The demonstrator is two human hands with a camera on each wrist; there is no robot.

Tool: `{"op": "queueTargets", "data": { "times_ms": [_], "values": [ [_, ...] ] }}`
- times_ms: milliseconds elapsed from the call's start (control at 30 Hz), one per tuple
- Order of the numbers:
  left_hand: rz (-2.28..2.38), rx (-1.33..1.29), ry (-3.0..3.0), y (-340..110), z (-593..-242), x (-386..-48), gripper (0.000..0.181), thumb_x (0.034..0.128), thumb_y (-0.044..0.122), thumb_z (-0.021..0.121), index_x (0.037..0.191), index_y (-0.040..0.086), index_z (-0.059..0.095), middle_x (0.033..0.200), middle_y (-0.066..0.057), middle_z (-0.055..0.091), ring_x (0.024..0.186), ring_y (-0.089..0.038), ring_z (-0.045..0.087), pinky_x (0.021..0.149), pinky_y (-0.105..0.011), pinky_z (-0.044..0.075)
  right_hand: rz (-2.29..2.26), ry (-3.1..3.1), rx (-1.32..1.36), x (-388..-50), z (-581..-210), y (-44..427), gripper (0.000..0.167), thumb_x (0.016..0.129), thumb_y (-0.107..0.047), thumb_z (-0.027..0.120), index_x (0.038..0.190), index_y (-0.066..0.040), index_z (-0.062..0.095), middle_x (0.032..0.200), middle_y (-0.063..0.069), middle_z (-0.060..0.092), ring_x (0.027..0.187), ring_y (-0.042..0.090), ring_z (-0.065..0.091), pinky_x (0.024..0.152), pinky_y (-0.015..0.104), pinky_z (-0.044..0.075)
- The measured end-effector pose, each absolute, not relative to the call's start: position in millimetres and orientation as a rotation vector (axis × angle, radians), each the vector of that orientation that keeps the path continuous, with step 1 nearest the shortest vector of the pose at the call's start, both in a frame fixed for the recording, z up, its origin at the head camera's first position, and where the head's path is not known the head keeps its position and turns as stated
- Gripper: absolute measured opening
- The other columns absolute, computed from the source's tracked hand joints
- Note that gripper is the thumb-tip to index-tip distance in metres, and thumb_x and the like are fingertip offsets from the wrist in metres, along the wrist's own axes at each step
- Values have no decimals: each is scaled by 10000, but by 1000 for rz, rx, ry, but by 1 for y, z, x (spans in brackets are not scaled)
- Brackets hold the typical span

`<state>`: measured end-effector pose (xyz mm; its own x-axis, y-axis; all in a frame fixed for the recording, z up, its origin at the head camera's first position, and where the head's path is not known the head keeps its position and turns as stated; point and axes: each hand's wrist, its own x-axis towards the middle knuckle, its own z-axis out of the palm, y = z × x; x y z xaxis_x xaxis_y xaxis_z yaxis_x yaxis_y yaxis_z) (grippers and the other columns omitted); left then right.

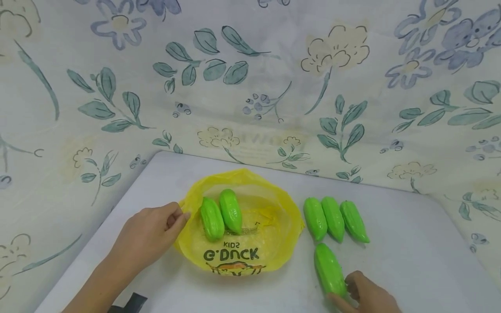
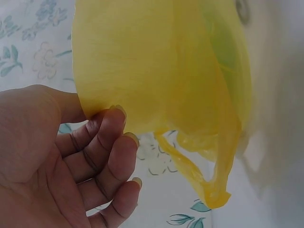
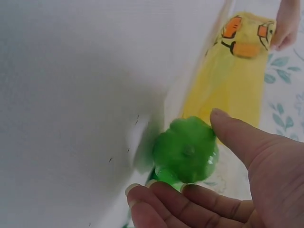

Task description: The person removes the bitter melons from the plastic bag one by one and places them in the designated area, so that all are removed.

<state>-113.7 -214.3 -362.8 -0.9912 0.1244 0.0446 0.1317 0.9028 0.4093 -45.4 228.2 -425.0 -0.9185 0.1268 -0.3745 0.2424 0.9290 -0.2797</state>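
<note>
A yellow plastic bag (image 1: 287,256) with dark "KIDS" lettering lies with its mouth spread wide. My left hand (image 1: 154,228) pinches its left rim between thumb and fingers; the left wrist view shows the bag's edge (image 2: 99,85) at the fingertips. Inside the bag are two glossy green ridged toy fruits (image 1: 212,219). At the lower right, my right hand (image 1: 369,293) grips the near end of another green ridged fruit (image 1: 329,269). In the right wrist view, the thumb is on one side of this fruit (image 3: 185,149) and the fingers on the other.
Three more green fruits (image 1: 332,219) lie side by side to the right of the bag on the white table (image 1: 411,243). Flower-patterned cloth (image 1: 274,108) stands behind and at the sides. A black object (image 1: 135,302) shows near the left forearm.
</note>
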Motion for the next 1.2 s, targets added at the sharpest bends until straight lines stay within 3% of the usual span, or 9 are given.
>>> {"op": "queueTargets", "data": {
  "times_ms": [833,1200],
  "values": [
    [-654,-220,-2991,-213,-364,-111,237,1025,279,663,841,152,584,608,51,471,564,-143,447,533,-307,357,-493,2785,212,-54,-432,220,677,800,-699,780,1020,-79,619,801,-28,575,686,165,530,658,374,524],
    [-665,-219,-2999,-214,-364,-111,235,1027,290,665,852,150,592,616,53,482,573,-144,453,537,-311,367,-482,2792,203,-59,-424,221,775,784,-757,747,1091,-54,638,880,-20,644,745,174,600,707,437,563]
  ]
}}
